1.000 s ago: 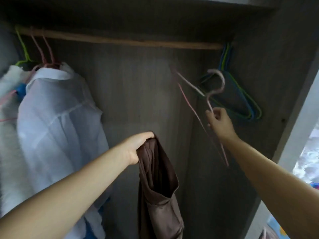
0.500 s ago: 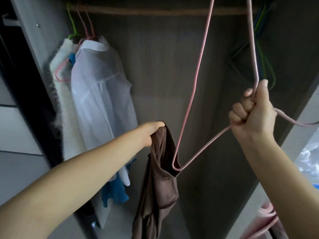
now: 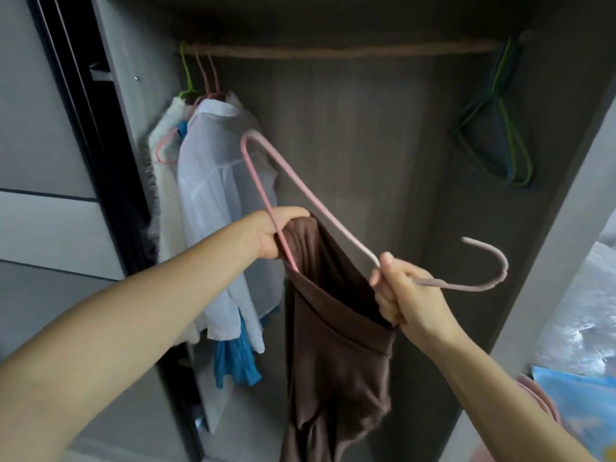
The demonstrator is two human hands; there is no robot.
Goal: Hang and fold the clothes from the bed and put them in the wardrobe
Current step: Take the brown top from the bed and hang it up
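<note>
A brown garment (image 3: 336, 335) hangs in front of the open wardrobe. My left hand (image 3: 270, 233) grips its top edge at the left. My right hand (image 3: 405, 296) is closed on the neck of a pink hanger (image 3: 313, 198) and also pinches the garment's right edge. One arm of the hanger runs down inside the garment's opening; its other end loops up to the left, and the hook (image 3: 490, 265) points right. The wooden rail (image 3: 333, 51) crosses the top of the wardrobe.
A white shirt (image 3: 220, 201), a fluffy cream garment (image 3: 165, 181) and a blue garment (image 3: 233, 361) hang at the rail's left end. Several empty green and blue hangers (image 3: 500, 128) hang at the right end. The wardrobe's right wall (image 3: 550, 245) stands close to my right arm.
My right hand has brought the pink hanger down from near the rail and turned it; one arm is now inside the brown garment's opening. The view has tilted down and back.
</note>
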